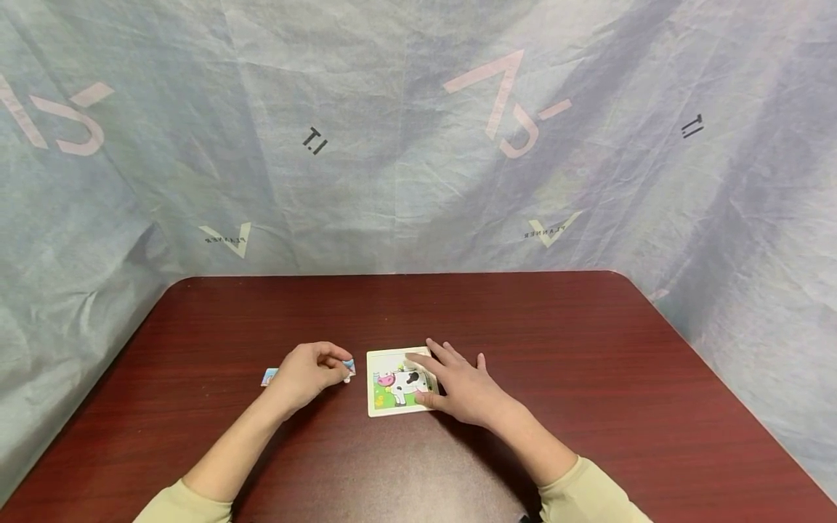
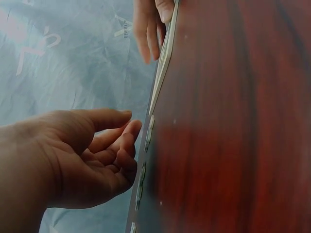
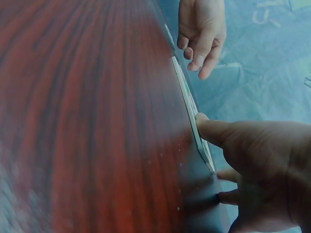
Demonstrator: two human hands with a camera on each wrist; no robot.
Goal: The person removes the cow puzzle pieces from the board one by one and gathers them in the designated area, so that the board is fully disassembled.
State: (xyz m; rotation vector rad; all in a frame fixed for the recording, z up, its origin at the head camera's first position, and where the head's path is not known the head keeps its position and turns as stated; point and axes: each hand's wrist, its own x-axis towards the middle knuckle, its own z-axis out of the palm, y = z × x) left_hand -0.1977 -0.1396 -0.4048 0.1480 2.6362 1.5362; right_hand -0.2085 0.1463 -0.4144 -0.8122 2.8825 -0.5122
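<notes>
A small jigsaw puzzle board (image 1: pixel 394 414) with a cream frame and a cow picture lies flat on the table. My right hand (image 1: pixel 466 388) rests on its right side, thumb on the board and other fingers spread over the far right edge. A blue-topped puzzle piece (image 1: pixel 350 369) lies left of the board. My left hand (image 1: pixel 307 374) hovers just over that piece, fingertips beside it. In the left wrist view, thumb and index finger stand slightly apart above the piece (image 2: pixel 149 132), with nothing visible between them. A second puzzle piece (image 1: pixel 269 376) shows left of the left hand.
Another piece (image 2: pixel 140 185) lies on the table beneath the left hand in the left wrist view. The dark red wooden table (image 1: pixel 556 341) extends on both sides. A pale printed cloth (image 1: pixel 399 181) hangs behind the table's far edge and at both sides.
</notes>
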